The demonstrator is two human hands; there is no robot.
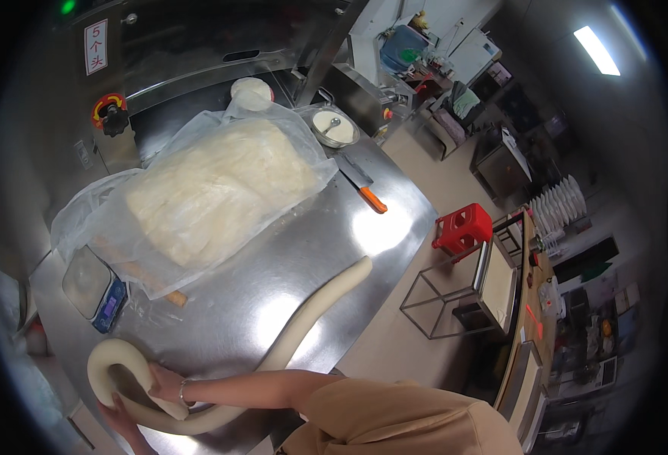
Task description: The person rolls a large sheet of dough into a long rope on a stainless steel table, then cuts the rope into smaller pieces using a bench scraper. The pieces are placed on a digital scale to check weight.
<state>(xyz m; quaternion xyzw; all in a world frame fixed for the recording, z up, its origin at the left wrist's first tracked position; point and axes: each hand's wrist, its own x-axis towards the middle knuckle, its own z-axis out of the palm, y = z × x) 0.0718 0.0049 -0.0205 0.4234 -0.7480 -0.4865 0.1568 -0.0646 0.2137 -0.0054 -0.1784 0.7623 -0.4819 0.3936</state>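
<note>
A long, thick rope of pale dough (311,313) lies on the steel worktable (243,290). Its near end curls into a loop at the lower left, and the other end reaches toward the table's right side. My right hand (166,384), with a bracelet at the wrist, grips the inner side of the loop. On the outer side, my left hand (116,412) is wrapped around the dough rope from below. My right forearm crosses over the rope and hides part of it. Farther back, a large dough slab (220,187) rests under a clear plastic sheet (317,170).
A digital scale (95,290) stands left, beside a wooden rod (176,298) partly under the plastic. A cleaver (368,190) with an orange handle lies near a bowl of white powder (339,126). Steel machinery (209,51) borders the table's back. A red stool (464,227) stands off its right edge.
</note>
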